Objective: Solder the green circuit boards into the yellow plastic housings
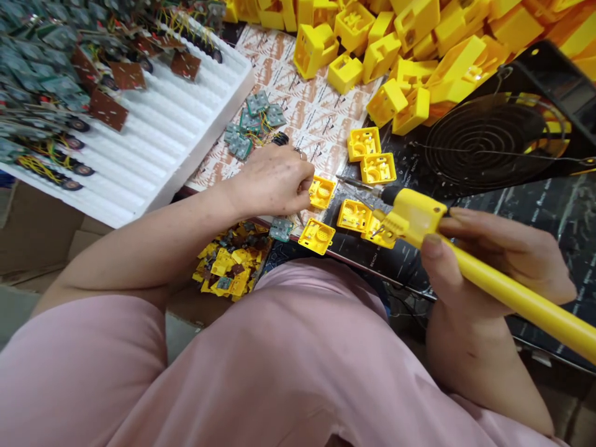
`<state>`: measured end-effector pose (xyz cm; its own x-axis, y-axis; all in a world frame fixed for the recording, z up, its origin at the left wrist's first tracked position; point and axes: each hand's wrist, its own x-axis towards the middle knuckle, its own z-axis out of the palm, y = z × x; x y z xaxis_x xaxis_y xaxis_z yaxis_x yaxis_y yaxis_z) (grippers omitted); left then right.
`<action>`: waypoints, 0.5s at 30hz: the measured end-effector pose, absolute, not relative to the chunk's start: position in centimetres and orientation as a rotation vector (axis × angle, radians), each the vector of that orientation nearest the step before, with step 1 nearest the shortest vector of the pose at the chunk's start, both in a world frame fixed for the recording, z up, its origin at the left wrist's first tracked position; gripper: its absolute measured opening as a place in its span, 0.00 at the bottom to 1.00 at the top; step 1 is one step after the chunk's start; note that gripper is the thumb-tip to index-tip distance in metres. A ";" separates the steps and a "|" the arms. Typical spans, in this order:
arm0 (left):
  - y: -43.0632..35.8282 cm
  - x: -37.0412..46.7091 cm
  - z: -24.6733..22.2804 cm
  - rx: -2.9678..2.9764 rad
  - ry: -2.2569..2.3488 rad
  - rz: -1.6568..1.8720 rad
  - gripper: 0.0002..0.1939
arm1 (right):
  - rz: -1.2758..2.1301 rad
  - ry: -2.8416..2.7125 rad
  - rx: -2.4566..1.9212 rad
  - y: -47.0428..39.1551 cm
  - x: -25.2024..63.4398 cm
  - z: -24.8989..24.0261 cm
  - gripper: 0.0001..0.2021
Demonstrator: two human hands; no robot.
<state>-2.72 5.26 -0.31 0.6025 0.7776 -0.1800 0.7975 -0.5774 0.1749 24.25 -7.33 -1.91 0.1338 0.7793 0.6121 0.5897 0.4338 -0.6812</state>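
The right hand (512,245) grips a soldering iron (419,214), its fingers closed around the yellow handle, with the thumb pressed along the near side. The iron slants up toward the left; its metal tip (356,184) ends just beside the upper right corner of a small yellow casing (322,191) — whether the two touch cannot be told. The left hand (272,180) reaches in from the other side, palm down, fingers bent inward and bunched against that casing's left edge; how firmly they pinch it is hidden. The casing lies open side up on a patterned sheet (344,112) spread over part of the black desk (410,267).

Near it sit more open casings: a touching pair (364,144) farther back, another pair (354,215) under the iron, and a single one (316,236) by the near edge. One green circuit board (281,229) lies below the left wrist, and a cluster of wired boards (254,121) beyond that hand. A white foam tray (186,133) at left bears many more boards; yellow housings (416,25) are heaped at the back — a black fan (493,139) stands tilted at right.
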 end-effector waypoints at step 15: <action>5.5 -5.7 1.3 2.578 1.033 0.233 0.30 | -0.026 -1.022 -1.182 -7.4 25.3 -3.9 0.31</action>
